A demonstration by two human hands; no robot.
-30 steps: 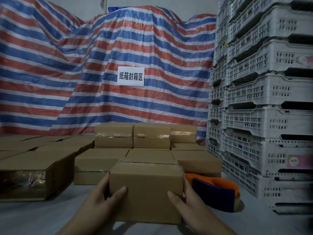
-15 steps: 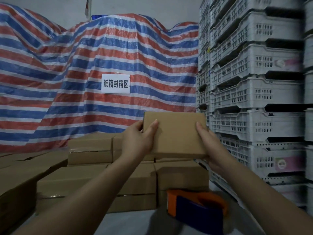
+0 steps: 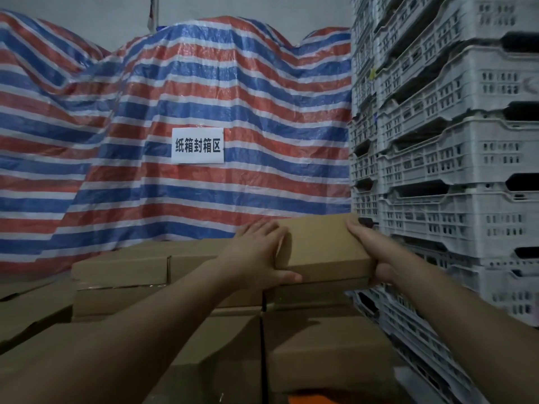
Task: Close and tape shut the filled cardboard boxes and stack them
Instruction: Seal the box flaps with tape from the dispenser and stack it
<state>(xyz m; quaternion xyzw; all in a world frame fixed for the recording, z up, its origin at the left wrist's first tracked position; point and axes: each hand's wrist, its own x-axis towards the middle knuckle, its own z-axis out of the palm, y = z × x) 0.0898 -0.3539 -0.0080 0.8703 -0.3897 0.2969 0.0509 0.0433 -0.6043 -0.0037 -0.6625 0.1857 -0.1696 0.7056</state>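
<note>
A closed brown cardboard box sits on top of the far right box of the stack, third layer up. My left hand grips its left end, thumb along the front face. My right hand holds its right end, fingers over the top and thumb under the front corner. Both arms reach far forward. More closed boxes form the row to the left, and lower boxes lie nearer me.
Tall stacks of white plastic crates stand tight against the right side of the boxes. A red, white and blue striped tarp with a paper sign hangs behind. An orange bit of the tape dispenser shows at the bottom edge.
Both hands lifted the box from the table in front of me, carried it forward and up, and lowered it onto the far right of the stack.
</note>
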